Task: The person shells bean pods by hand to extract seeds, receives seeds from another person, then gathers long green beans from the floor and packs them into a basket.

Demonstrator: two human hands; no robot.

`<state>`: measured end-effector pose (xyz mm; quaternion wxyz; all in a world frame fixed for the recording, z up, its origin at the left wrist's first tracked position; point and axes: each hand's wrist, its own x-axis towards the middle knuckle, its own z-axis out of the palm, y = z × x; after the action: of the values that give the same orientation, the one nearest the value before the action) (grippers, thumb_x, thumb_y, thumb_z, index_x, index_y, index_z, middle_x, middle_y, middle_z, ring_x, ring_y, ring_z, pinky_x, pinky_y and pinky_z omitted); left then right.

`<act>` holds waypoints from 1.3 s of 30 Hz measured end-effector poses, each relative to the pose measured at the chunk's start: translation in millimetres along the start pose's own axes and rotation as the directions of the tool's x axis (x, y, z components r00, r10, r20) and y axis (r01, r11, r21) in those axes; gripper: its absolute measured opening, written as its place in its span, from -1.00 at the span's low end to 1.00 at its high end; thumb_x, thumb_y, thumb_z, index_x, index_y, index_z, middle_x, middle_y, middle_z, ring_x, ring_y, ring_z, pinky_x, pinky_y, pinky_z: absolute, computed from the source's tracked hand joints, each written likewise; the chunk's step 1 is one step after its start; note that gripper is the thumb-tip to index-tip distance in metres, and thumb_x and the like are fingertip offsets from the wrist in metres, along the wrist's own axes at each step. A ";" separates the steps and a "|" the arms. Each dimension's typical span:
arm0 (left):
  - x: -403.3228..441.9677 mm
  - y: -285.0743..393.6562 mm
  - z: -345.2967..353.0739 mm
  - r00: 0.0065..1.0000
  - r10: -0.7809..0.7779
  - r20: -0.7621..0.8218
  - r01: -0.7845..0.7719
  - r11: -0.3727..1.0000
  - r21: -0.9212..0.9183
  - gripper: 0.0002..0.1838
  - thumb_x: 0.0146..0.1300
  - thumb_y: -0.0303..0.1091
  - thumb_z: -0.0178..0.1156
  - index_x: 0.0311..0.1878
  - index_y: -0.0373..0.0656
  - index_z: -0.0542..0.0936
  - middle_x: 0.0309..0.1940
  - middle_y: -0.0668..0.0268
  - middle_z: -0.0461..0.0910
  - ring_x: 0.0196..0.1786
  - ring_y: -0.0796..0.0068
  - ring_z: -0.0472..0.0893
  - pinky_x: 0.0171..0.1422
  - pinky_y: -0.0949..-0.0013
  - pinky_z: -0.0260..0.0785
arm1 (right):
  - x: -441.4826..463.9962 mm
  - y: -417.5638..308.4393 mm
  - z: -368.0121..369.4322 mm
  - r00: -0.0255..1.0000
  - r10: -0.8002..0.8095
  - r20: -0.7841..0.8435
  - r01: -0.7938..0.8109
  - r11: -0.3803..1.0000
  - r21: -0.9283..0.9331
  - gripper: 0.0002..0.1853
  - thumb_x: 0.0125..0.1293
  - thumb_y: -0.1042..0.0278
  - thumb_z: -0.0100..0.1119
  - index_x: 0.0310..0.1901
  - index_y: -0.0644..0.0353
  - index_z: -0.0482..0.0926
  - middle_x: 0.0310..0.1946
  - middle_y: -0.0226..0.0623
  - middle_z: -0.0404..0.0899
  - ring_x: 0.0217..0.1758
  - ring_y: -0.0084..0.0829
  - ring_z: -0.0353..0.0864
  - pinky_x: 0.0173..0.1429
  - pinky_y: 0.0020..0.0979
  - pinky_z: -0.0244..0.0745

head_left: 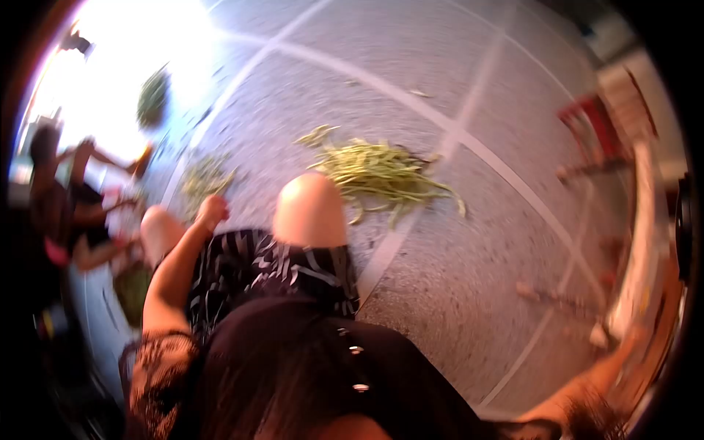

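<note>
A loose pile of long green beans lies on the grey tiled floor, just beyond my bent knee. A smaller, blurred heap of beans is further left. My left hand is between my knees, close to the small heap, with its fingers curled in; whatever it may hold is hidden. At the lower right my right arm stretches out sideways toward a wooden piece of furniture. My right hand is smeared and dark there, and its fingers cannot be made out.
Another person sits low at the left edge, with arms reaching forward. A green bundle lies on the bright floor at the upper left. Greens are beside my leg. A red chair stands at the upper right.
</note>
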<state>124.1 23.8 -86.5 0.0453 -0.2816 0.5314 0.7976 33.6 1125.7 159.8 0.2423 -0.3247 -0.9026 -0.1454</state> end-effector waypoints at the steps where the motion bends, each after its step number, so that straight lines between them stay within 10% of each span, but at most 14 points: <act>1: 5.4 -7.9 -6.8 0.980 0.022 -0.198 0.050 0.937 0.346 -0.87 -0.06 -0.59 0.11 -0.36 -0.29 0.48 -0.67 0.22 0.45 -0.62 0.40 0.49 -0.62 0.32 0.37 | -24.9 -22.0 8.6 1.000 0.018 0.014 -0.020 0.996 0.085 -0.74 0.14 0.29 -0.03 -0.27 0.28 0.55 -0.26 -0.07 0.55 -0.21 -0.14 0.55 -0.10 -0.25 0.45; 7: -27.8 -21.4 13.8 0.871 0.033 -0.491 0.284 0.781 0.557 -0.83 0.13 -0.58 -0.12 -0.31 -0.20 0.48 -0.59 0.25 0.49 -0.59 0.46 0.51 -0.56 0.43 0.40 | -216.2 -152.6 28.6 0.961 -0.027 0.274 -0.063 0.947 0.315 -0.75 0.15 0.32 -0.03 -0.26 0.30 0.54 -0.26 -0.07 0.55 -0.21 -0.15 0.55 -0.09 -0.26 0.44; 14: -42.3 -31.8 15.5 0.890 -0.019 -0.455 0.338 0.696 0.633 -0.78 0.06 -0.53 -0.08 -0.30 -0.18 0.56 -0.55 0.24 0.56 -0.47 0.42 0.56 -0.38 0.39 0.44 | -328.2 -209.9 19.7 0.899 -0.127 0.420 -0.033 0.935 0.353 -0.77 0.16 0.35 -0.02 -0.26 0.32 0.53 -0.27 -0.07 0.55 -0.22 -0.16 0.54 -0.09 -0.27 0.44; 20: -51.1 -48.4 9.6 0.980 0.052 -0.190 0.174 0.228 0.958 -0.81 -0.06 -0.39 0.01 -0.40 -0.10 0.61 -0.41 0.13 0.59 -0.28 0.19 0.58 -0.15 0.29 0.39 | -307.2 -209.8 23.1 0.923 -0.140 0.357 0.002 0.933 0.360 -0.78 0.17 0.37 -0.02 -0.25 0.34 0.52 -0.28 -0.07 0.54 -0.22 -0.17 0.54 -0.09 -0.29 0.44; 30: -73.8 -42.5 34.8 0.994 -0.110 -0.019 0.021 0.012 1.000 -0.78 -0.05 -0.42 0.04 -0.31 -0.26 0.56 -0.29 0.01 0.56 -0.17 0.10 0.56 -0.12 0.19 0.40 | -147.8 -191.3 -17.8 0.987 -0.064 -0.148 0.122 0.898 0.422 -0.79 0.19 0.41 -0.01 -0.24 0.37 0.51 -0.28 -0.07 0.54 -0.23 -0.18 0.53 -0.08 -0.31 0.44; 36: -77.0 -73.5 51.2 0.977 -0.204 0.059 -0.060 -0.001 0.998 -0.74 -0.07 -0.39 0.09 -0.27 -0.26 0.58 -0.25 0.02 0.56 -0.14 0.10 0.56 -0.08 0.21 0.41 | -31.5 -204.1 -114.9 0.699 -0.088 -0.709 0.542 0.712 0.446 -0.81 0.20 0.44 -0.01 -0.24 0.39 0.50 -0.29 -0.07 0.54 -0.23 -0.18 0.52 -0.08 -0.32 0.43; 39: -80.8 -88.6 57.1 0.947 -0.273 0.172 -0.175 0.011 0.984 -0.75 0.05 -0.31 -0.03 -0.29 -0.25 0.53 -0.28 -0.01 0.55 -0.16 0.05 0.54 -0.10 0.13 0.36 | -83.1 -292.3 -172.2 0.708 -0.255 -0.659 0.669 0.542 0.509 -0.79 0.23 0.45 -0.05 -0.19 0.39 0.49 -0.24 -0.09 0.52 -0.19 -0.24 0.50 -0.06 -0.36 0.41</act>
<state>201.8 130.2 -103.5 0.3419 -0.0547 0.9114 0.2226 -43.5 792.3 229.6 0.5284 0.1105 -0.8381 0.0785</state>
